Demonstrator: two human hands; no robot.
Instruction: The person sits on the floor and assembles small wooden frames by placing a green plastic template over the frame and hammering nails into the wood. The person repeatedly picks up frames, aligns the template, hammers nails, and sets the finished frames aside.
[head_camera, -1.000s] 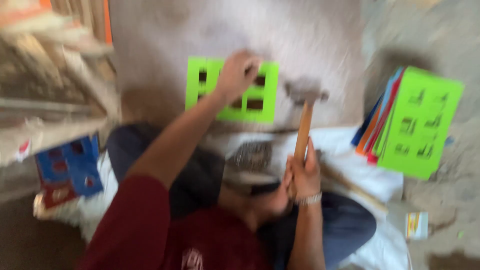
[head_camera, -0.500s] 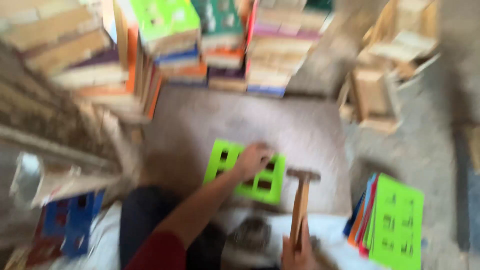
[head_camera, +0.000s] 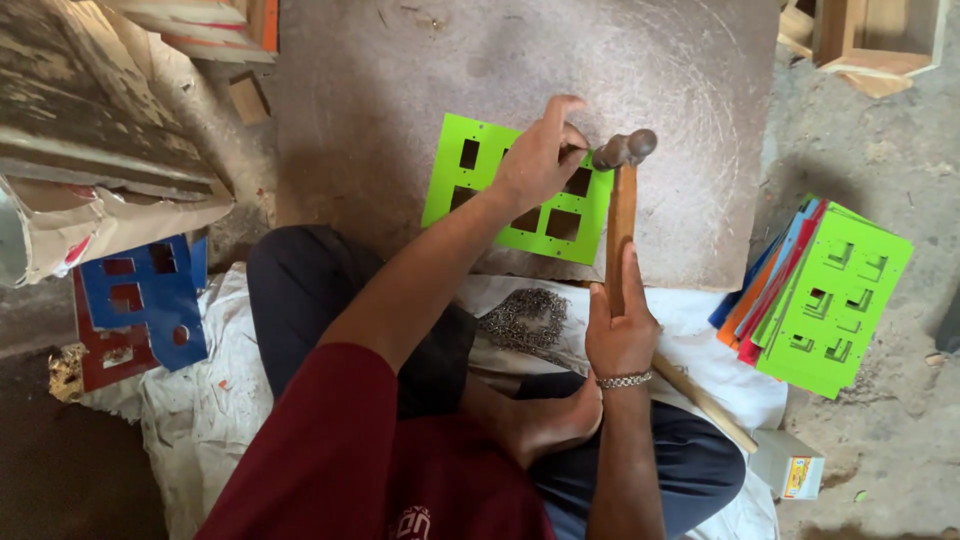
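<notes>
Left hand (head_camera: 535, 160) reaches forward, arm extended from the maroon sleeve, palm down on the green plate (head_camera: 515, 190). Fingers curl, tips pinched together at the plate's far right corner; what they pinch is too small to tell. Right hand (head_camera: 620, 325) is closed around the wooden handle of the hammer (head_camera: 622, 200), thumb laid along the shaft, wrist wearing a metal bracelet. Hammer stands upright from the fist, head just right of the plate's far corner, beside the left fingertips.

Green plate has square cut-outs and lies flat on a scuffed grey slab (head_camera: 400, 90). Nearer than the plate, a heap of small metal bits (head_camera: 525, 318) sits on white cloth (head_camera: 200, 400). Right of the plate, well apart, a stack (head_camera: 820, 290) of coloured plates, green on top. Left, blue and red plates (head_camera: 135, 305). Person sits cross-legged, bare foot showing. Rough concrete floor; wooden pieces beyond the slab.
</notes>
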